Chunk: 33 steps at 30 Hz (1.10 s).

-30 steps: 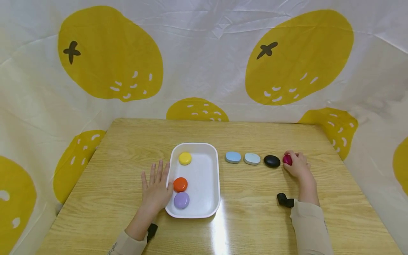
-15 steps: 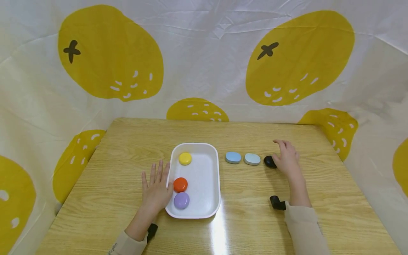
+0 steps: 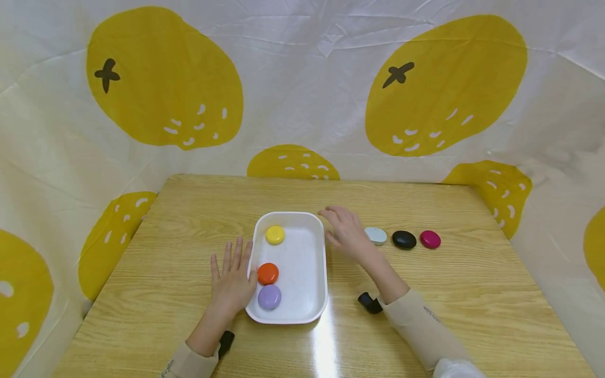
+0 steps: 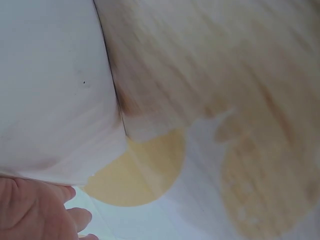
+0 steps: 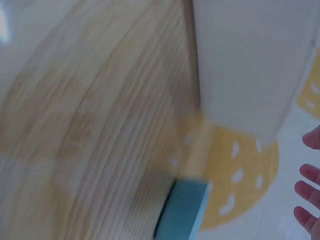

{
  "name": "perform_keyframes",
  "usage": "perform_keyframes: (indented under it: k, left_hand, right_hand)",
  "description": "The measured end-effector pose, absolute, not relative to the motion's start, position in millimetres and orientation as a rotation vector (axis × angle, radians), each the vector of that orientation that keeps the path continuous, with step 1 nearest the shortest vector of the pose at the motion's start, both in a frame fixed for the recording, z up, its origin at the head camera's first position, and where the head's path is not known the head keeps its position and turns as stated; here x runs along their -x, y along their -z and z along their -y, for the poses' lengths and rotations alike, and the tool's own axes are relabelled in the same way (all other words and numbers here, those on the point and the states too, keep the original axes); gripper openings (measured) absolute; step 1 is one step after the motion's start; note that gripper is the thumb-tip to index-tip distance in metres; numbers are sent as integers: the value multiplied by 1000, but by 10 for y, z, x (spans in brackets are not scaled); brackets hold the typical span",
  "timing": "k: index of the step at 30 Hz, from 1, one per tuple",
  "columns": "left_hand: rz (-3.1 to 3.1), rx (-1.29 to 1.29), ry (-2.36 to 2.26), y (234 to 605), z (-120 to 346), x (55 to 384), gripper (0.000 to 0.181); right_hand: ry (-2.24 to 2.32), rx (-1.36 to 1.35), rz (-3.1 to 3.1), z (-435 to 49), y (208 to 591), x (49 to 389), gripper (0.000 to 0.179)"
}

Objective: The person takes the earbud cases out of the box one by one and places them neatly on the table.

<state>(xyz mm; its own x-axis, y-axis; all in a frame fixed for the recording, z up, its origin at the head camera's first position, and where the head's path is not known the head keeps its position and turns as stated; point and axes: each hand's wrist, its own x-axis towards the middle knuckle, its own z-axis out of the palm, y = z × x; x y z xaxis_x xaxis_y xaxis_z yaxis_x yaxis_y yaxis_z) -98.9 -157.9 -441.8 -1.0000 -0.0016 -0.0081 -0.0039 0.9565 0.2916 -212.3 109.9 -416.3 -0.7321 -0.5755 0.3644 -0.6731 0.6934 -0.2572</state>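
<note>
A white tray (image 3: 301, 268) holds a yellow disc (image 3: 274, 235), an orange-red disc (image 3: 268, 273) and a lilac disc (image 3: 270, 297) along its left side. Against the tray's left wall rests my left hand (image 3: 232, 283), fingers straight and spread, thumb at the rim. My right hand (image 3: 348, 233) hovers by the tray's upper right edge, fingers extended with nothing seen between them. It covers the light blue block in the head view; the right wrist view shows a blue block (image 5: 182, 210) below. A pale oval block (image 3: 376, 236), partly covered, lies just right of this hand.
Farther right on the wooden table (image 3: 472, 294) lie a black oval stone (image 3: 404, 240) and a magenta disc (image 3: 430, 239), in line with the pale block. A white curtain (image 3: 302, 94) with yellow fruit prints hangs behind and at both sides.
My right hand has let go of the magenta disc, which lies on the table, and has moved left past the black stone to the tray's edge. My left hand and the tray have stayed put.
</note>
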Motion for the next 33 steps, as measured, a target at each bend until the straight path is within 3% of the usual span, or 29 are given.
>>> perform_keyframes:
  k: [13,33]
  left_hand:
    - [-3115,-3,-437,4427,1581,993,59]
    - [-3104,-8,-436,4418,1568,987,59]
  right_hand:
    - [-55,-1411,2683,-298,4317,2168,47]
    - [66,-1416,2757,-55,4547,2196,50]
